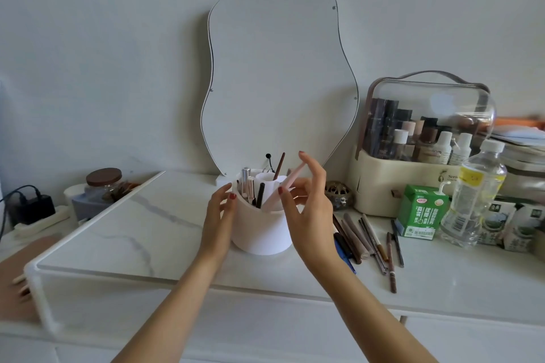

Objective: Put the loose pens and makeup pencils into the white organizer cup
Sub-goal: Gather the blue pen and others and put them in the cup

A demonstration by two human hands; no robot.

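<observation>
Both forearms are extended from the bottom edge toward the middle of the desk (442, 283). At their ends, the white organizer cup (259, 233) is flanked by the two hands. The left hand (219, 215) is laid against the cup's left wall with its fingers (228, 196) curved round the rim, apparently so that the cup is kept from tipping or sliding; nothing else is held in it. A pink pencil (284, 187) is slanted into the cup's right compartment, its lower end already inside the rim. The right hand (309, 206) is spread around it with fingers splayed, and whether the pencil is pinched or merely touched cannot be told. Several pens and brushes stand upright in the cup's other compartments. To the right of the cup, the loose pens and pencils (368, 242) lie bunched together on the desk, not yet collected.
</observation>
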